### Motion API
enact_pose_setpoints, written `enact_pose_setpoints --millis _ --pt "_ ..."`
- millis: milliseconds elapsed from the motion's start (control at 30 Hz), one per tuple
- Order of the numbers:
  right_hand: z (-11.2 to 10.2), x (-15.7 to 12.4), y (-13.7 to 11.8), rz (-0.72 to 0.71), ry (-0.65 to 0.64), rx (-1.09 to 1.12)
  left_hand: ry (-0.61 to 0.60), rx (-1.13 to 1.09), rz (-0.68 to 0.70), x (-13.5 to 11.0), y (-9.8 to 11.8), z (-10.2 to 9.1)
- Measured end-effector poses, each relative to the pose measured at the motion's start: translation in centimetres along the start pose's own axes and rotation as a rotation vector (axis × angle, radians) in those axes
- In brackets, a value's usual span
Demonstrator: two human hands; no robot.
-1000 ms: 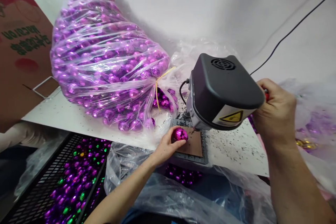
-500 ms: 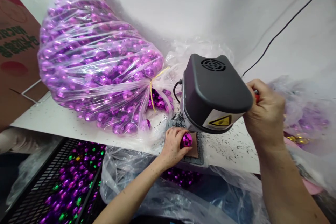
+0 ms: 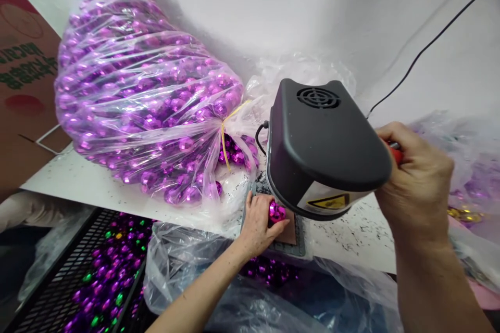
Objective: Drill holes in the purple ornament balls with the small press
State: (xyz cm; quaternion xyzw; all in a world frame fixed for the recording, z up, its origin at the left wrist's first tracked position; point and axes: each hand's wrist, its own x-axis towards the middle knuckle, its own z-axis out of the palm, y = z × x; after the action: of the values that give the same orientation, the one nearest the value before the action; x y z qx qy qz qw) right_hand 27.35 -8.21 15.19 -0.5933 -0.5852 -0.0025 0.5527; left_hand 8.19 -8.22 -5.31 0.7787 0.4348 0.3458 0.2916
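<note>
My left hand (image 3: 260,223) pinches a shiny purple faceted ball (image 3: 276,212), its thumb and fingers around the ball's left side. Beneath it lies a brown square pad (image 3: 288,234) on a grey plate (image 3: 300,242). My right hand (image 3: 416,179) is wrapped round the handle of a black press machine (image 3: 328,135), a red part (image 3: 395,153) showing by the fingers. The machine's rounded housing has a vent on top and a yellow warning label. It overhangs the pad just right of the ball; its underside is hidden.
A large tied clear bag (image 3: 148,93) of purple balls leans on the table (image 3: 351,231), which is strewn with dark flecks. A black crate (image 3: 50,265) holds purple and green balls. A lined container (image 3: 187,281) lies below. A carton (image 3: 23,88) stands left; a cord (image 3: 425,47) runs along the wall.
In the view, the machine and my right hand have shifted slightly down and right. My left hand stays on the ball at the pad. The wall socket has left the picture.
</note>
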Motion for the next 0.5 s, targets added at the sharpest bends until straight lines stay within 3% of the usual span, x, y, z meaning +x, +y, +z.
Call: enact_pose_setpoints --millis 500 --pt "0.12 -0.09 0.20 0.058 -0.002 0.064 -0.036 -0.053 -0.029 0.25 0.42 -0.54"
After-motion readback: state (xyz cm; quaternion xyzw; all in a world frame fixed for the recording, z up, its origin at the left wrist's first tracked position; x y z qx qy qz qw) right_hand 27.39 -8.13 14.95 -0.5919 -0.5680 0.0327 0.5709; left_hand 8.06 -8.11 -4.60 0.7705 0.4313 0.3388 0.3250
